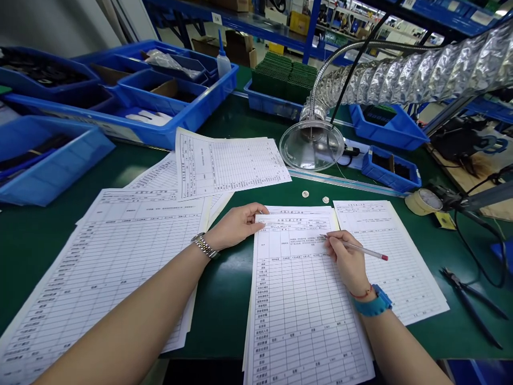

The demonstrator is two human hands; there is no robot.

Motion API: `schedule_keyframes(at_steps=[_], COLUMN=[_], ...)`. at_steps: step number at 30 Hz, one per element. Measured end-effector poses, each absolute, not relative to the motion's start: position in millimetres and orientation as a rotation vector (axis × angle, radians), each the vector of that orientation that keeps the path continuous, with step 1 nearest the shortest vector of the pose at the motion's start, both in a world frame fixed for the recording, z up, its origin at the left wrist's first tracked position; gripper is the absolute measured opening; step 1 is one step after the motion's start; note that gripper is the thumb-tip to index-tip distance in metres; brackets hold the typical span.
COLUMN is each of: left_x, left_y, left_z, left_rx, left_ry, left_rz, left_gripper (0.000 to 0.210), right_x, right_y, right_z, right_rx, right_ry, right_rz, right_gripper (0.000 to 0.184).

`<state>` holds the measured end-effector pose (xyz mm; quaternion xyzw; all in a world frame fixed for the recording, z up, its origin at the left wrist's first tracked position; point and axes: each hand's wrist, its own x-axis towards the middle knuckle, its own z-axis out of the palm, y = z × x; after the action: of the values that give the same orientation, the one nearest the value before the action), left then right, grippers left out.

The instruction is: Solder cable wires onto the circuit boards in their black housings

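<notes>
A stack of printed forms (pixel 296 299) lies in front of me on the green table. My left hand (pixel 240 224), with a metal-band watch (pixel 205 245) on its wrist, is closed at the stack's top left corner, thumb and fingers pinching the sheet's edge. In my right hand (pixel 348 259) is a slim pen (pixel 368 251) with a red end, its tip over the upper printed rows. A blue wristband (pixel 372 302) circles that wrist. Another form (pixel 385 256) lies partly under the right hand's side. To the left spreads a larger pile of forms (pixel 116 267).
Loose sheets (pixel 236 160) overlap behind the left pile. Cutting pliers (pixel 473 305) rest at the right, near a tape roll (pixel 424 201). A clear fume hood (pixel 311 147) hangs from a foil duct (pixel 409 69). Blue bins (pixel 200 112) line the back; two small round pieces (pixel 305 194) lie ahead.
</notes>
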<state>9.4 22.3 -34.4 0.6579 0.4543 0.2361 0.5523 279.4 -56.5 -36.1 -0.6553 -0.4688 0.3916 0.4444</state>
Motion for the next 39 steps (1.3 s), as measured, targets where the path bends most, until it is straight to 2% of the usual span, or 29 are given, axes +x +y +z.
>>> schedule_keyframes(at_steps=[7, 18, 24, 39], left_x=[9, 8, 9, 10], left_y=[23, 23, 23, 23], left_z=[-36, -35, -32, -30], left_rx=[1.551, 1.664, 1.826, 1.841], left_ry=[1.063, 1.102, 1.141, 1.155], left_rz=[0.567, 0.529, 0.482, 0.450], left_gripper=[0.027, 0.029, 0.023, 0.023], right_x=[279, 271, 265, 267], right_y=[-56, -58, -56, -53], right_z=[-34, -24, -26, -27], right_rx=[-1.626, -1.603, -1.601, -1.631], right_ry=[-1.171, -1.298, -1.358, -1.519], right_rz=[0.991, 1.028, 0.985, 0.923], right_gripper=[0.012, 0.023, 0.015, 0.013])
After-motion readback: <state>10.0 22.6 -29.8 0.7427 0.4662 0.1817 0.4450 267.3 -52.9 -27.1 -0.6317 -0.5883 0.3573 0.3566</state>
